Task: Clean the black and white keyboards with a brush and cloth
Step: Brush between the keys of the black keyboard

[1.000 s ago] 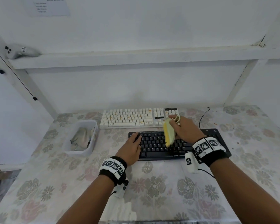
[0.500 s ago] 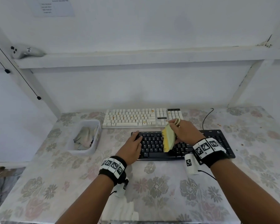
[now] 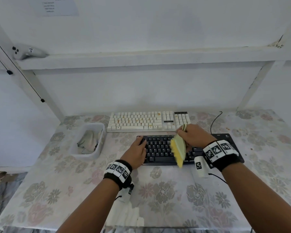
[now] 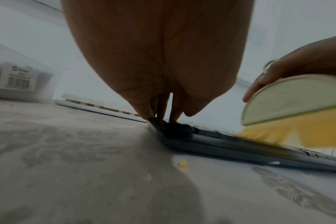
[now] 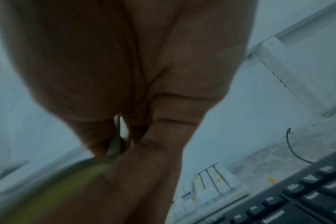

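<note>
A black keyboard (image 3: 160,151) lies on the flowered table, with a white keyboard (image 3: 141,121) behind it, stained with orange specks. My right hand (image 3: 194,137) grips a pale green brush (image 3: 179,147) whose yellow bristles touch the middle keys of the black keyboard. In the left wrist view the brush (image 4: 290,100) sweeps the black keyboard (image 4: 230,144). My left hand (image 3: 136,151) rests flat on the keyboard's left end, fingers straight. A grey cloth (image 3: 88,142) lies in the plastic tub.
A clear plastic tub (image 3: 97,152) stands left of the keyboards. A black cable (image 3: 214,121) runs off behind the black keyboard. A white shelf rail (image 3: 158,56) carries a white controller (image 3: 26,52). Crumbs (image 4: 182,162) lie on the table (image 3: 158,190).
The brush has swept toward me across the black keyboard's middle keys, its bristles now reaching the front edge. My left hand stays on the left end.
</note>
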